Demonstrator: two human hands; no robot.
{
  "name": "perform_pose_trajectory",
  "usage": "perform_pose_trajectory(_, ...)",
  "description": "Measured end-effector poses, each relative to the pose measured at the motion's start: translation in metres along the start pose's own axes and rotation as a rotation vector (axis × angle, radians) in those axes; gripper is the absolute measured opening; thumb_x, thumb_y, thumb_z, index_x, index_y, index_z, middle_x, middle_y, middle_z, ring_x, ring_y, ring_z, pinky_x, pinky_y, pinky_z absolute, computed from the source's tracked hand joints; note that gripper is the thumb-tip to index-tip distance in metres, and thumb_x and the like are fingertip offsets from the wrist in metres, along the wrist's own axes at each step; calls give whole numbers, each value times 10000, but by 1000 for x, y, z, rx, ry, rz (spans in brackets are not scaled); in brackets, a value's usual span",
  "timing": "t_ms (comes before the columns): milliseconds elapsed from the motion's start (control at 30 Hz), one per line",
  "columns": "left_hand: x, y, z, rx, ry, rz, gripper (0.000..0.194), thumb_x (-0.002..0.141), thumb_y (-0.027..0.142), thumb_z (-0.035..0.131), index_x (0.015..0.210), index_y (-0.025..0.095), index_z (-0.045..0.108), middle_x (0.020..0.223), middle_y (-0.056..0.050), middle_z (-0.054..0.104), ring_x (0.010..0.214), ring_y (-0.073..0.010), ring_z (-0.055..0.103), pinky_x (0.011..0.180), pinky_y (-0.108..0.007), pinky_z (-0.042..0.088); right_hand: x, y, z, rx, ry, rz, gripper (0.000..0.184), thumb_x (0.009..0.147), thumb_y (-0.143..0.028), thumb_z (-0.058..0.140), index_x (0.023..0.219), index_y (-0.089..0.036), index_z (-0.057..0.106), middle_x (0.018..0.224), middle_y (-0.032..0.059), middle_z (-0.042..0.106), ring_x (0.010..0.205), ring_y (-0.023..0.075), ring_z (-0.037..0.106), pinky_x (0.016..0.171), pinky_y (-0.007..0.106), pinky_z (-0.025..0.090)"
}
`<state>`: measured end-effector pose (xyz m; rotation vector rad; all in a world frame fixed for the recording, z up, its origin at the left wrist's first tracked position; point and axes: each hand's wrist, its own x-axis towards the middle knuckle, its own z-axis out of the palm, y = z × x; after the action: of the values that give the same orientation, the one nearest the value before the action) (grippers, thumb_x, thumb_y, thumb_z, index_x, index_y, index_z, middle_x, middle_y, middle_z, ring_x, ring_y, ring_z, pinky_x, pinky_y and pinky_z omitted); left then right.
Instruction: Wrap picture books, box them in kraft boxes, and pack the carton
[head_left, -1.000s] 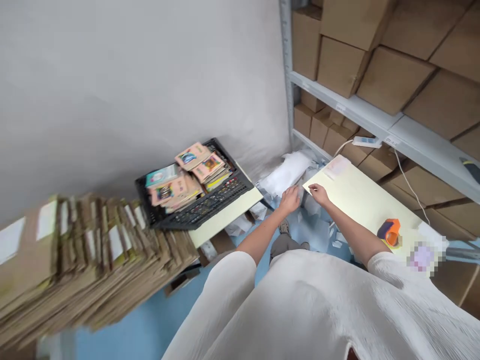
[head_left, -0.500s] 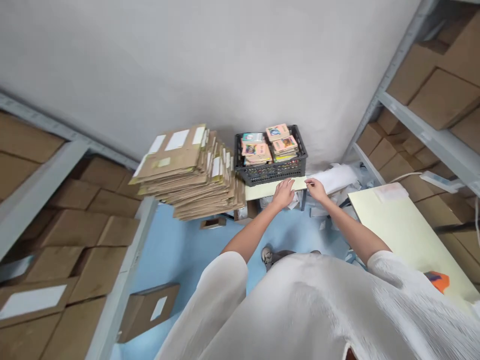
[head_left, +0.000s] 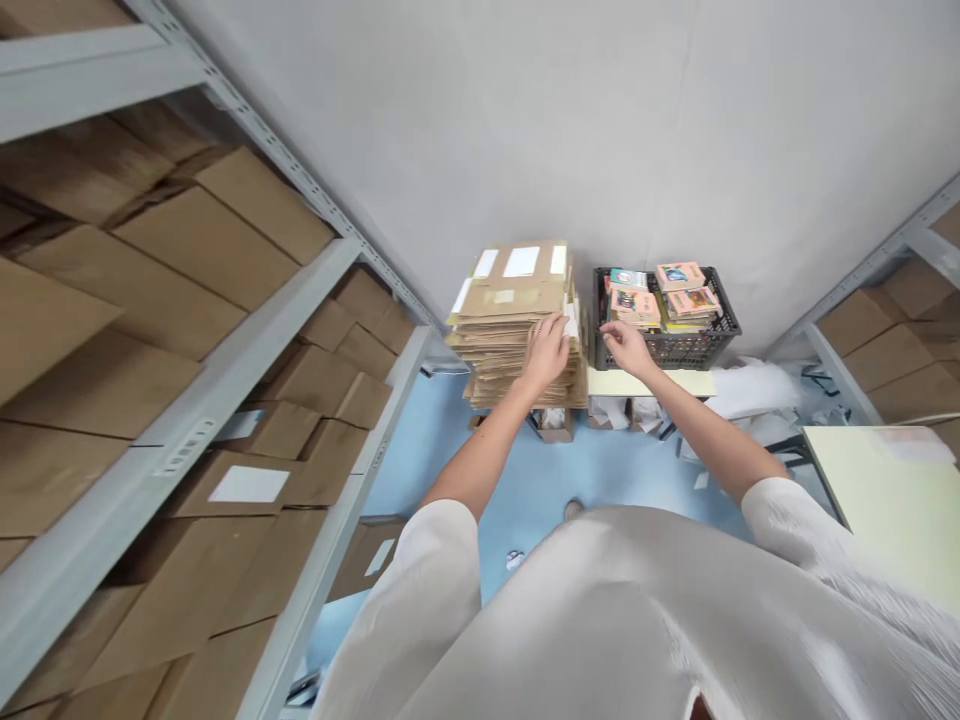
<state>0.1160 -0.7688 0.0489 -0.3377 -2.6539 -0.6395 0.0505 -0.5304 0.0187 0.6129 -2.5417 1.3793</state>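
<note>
My left hand [head_left: 547,350] is in front of the tall stack of flattened cardboard boxes [head_left: 510,320], near its right side. Its fingers are stretched forward and hold nothing that I can see; whether they touch the cardboard I cannot tell. My right hand [head_left: 628,348] is at the near left corner of a black plastic crate [head_left: 694,350], fingers loosely bent and apart, with nothing visible in them. Inside the crate are piles of small pink-covered booklets [head_left: 680,276], with a teal one among them. Crate and stack stand side by side against the wall.
Metal shelves [head_left: 176,450] packed with brown cartons rise at my left, and more shelving [head_left: 855,380] stands at the right. A pale table [head_left: 885,490] is close on my right. White wrapping material [head_left: 757,390] lies beyond it. Small open boxes [head_left: 555,428] sit below the bench.
My view has turned left, so stack and crate appear further right. My hands have moved from the bench edge before the crate towards the cardboard stack.
</note>
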Motion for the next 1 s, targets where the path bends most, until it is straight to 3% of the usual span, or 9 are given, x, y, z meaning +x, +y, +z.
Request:
perform_pose_trajectory(200,3,-76,-45,19,86,-70,537,1109,307,429,1624,232,559,1632,-148,589,1578,-325,489,1360,-506,360,60,-60,55,-224,-15,-280,339,1047,-339,597,1326,-231,756,1414,138,671,1383,356,579,1238,528,446)
perform_pose_trajectory(333,18,-107,-54,20,55,-114,577,1085,363,489,1642,217,534,1733,-163,506,1669,-339,387,1397,-563,281,86,-77,82,-336,-79,-255,460,1037,-419,631,1450,-231,708,1592,167,605,1455,417,521,1237,621,412)
perform_pose_trajectory(467,27,-128,-51,37,-27,-141,646,1051,455,581,1645,207,531,1774,-175,470,1709,-365,323,1417,-612,191,95,-76,91,-433,-148,-183,637,979,-483,718,1550,-212,643,1681,209,546,1535,477,450,1233,695,370)
perform_pose_trajectory(633,26,-138,-50,79,-99,-122,697,1029,547,652,1633,214,554,1796,-173,446,1706,-374,332,1423,-592,175,92,-78,80,-596,-247,-259,615,1007,-529,726,1530,-214,648,1589,206,642,1442,442,531,1176,576,430)
perform_pose_trajectory(800,29,-129,-62,187,-161,-104,671,1079,571,588,1647,215,556,1785,-161,467,1679,-356,373,1414,-542,221,84,-95,71,-882,-346,-362,585,1171,-474,421,1596,-94,549,1554,266,643,1370,403,548,1095,497,432)
perform_pose_trajectory(1000,33,-121,-68,219,-119,-79,590,1109,467,550,1649,231,566,1746,-151,529,1629,-356,453,1385,-551,289,86,-100,73,-961,-279,-431,597,1187,-353,243,1628,-41,497,1519,305,639,1257,400,561,1021,495,406)
